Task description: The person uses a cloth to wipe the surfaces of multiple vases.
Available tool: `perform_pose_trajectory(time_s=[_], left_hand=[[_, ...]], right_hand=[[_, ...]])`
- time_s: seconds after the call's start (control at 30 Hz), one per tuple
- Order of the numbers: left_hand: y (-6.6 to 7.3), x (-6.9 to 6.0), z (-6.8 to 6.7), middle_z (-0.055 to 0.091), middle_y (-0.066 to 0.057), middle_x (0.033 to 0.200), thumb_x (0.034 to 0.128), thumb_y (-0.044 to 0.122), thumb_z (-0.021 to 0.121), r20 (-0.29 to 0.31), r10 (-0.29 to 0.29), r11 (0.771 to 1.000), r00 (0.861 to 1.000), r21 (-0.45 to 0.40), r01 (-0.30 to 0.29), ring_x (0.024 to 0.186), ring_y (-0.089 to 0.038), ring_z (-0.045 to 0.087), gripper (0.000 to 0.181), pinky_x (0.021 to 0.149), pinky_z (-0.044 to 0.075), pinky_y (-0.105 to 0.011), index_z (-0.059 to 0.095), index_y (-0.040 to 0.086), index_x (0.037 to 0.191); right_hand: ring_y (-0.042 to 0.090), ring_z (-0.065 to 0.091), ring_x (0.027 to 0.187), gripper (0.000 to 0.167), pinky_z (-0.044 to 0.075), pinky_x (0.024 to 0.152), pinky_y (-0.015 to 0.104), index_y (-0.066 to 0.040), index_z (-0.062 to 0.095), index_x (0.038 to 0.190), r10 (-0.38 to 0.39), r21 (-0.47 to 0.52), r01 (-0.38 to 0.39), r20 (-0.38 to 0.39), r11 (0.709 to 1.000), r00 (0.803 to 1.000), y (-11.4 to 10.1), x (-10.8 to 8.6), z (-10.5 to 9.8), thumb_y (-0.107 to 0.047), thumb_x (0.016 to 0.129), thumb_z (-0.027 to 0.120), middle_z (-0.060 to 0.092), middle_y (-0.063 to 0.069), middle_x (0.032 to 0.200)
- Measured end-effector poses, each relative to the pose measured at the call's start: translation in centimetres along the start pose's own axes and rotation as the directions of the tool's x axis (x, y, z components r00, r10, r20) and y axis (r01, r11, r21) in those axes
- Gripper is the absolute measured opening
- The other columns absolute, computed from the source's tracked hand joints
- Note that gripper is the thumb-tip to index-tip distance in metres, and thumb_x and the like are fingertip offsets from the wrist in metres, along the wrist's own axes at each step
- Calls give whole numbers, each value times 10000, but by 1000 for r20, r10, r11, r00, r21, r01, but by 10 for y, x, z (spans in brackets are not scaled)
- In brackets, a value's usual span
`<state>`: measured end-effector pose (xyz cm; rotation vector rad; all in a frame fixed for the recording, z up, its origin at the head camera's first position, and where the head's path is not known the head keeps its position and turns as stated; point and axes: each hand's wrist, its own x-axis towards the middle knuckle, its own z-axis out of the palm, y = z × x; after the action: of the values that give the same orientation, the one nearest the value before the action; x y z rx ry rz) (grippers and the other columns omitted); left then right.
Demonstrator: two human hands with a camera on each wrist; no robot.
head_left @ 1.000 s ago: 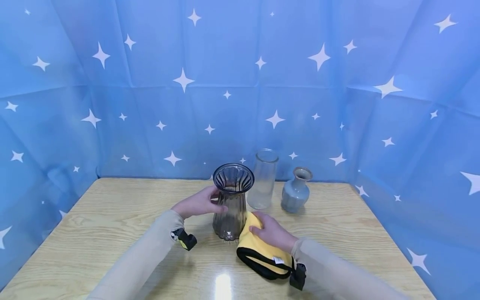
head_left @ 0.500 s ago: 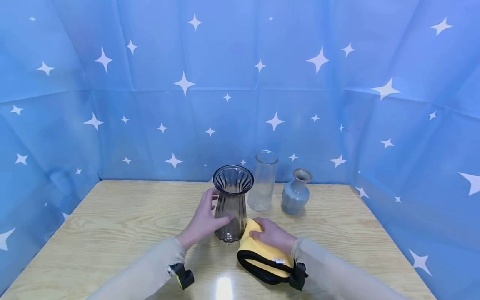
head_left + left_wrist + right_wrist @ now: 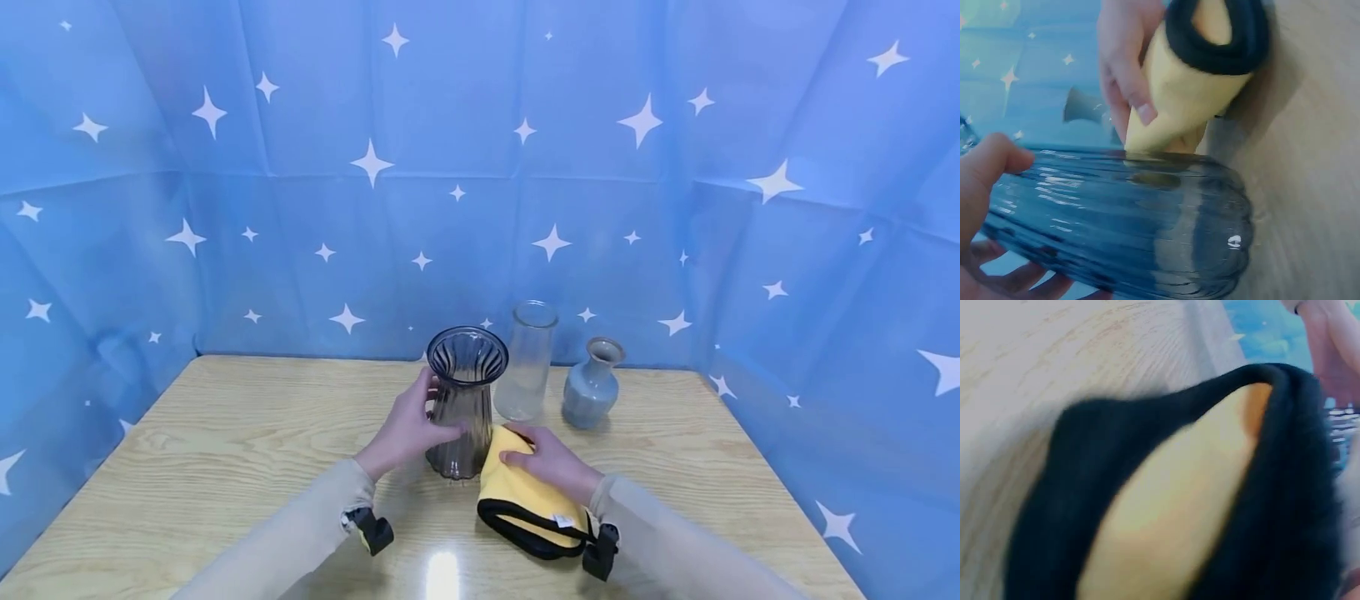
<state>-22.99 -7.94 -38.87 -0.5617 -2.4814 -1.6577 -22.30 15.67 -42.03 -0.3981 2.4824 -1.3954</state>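
Note:
A dark, ribbed glass vase [image 3: 461,417] with a flared rim stands upright near the middle of the table. My left hand [image 3: 408,429] holds it from the left; in the left wrist view the thumb [image 3: 1007,159] lies on one side of the glass and the fingers [image 3: 1019,278] curl round the other. My right hand [image 3: 553,462] grips a folded yellow cloth [image 3: 517,492] with black edging, thumb on top. The cloth's upper end touches the vase's lower right side. In the right wrist view the cloth [image 3: 1154,506] hides most of my right hand.
Behind the vase stands a clear glass vase [image 3: 525,375]. To its right is a small blue-grey vase [image 3: 590,387] with a narrow neck. The wooden table [image 3: 255,450] ends at a blue curtain [image 3: 450,217] with white stars.
My left hand has turned on the vase: the wrist dropped lower and the thumb reaches further across the front. The cloth slid down slightly, then came back up along the vase.

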Motion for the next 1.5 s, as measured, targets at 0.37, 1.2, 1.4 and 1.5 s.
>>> perform_pose_trajectory(time_s=[0.37,1.2,1.4,1.5], left_hand=[[-2,10,-13,525,-141,1271,741,57,816,134,-73,990,988,-106,87,1243,-402,458,882,895,502,-478,343,197,1472],[-13,20,-23,487,-108,1294,720,25,794,289,-41,983,956,-158,90,1300,-383,401,838,1042,370,-492,376,186,1429],[-16,23,-23,446,-109,1387,719,19,794,308,-11,980,951,-188,72,1317,-378,379,874,1055,348,-505,354,176,1458],[-15,24,-22,431,-93,1415,724,21,793,315,-8,980,949,-187,70,1326,-370,369,876,1062,339,-504,353,180,1465]], right_hand=[[294,568,1122,565,496,893,397,-59,429,1448,-89,68,94,-73,993,993,-11,3,-3,-125,931,649,433,192,1433],[158,653,950,610,539,827,306,-118,302,1518,-115,624,181,-145,760,983,-62,1,-25,-62,969,562,573,75,1212],[158,658,943,611,544,816,304,-110,287,1522,-144,621,209,-154,756,978,-59,1,-27,-57,975,552,576,76,1218],[159,659,896,606,552,777,299,-82,317,1508,-148,494,207,-155,845,977,-53,2,-26,-70,962,580,594,118,1164]])
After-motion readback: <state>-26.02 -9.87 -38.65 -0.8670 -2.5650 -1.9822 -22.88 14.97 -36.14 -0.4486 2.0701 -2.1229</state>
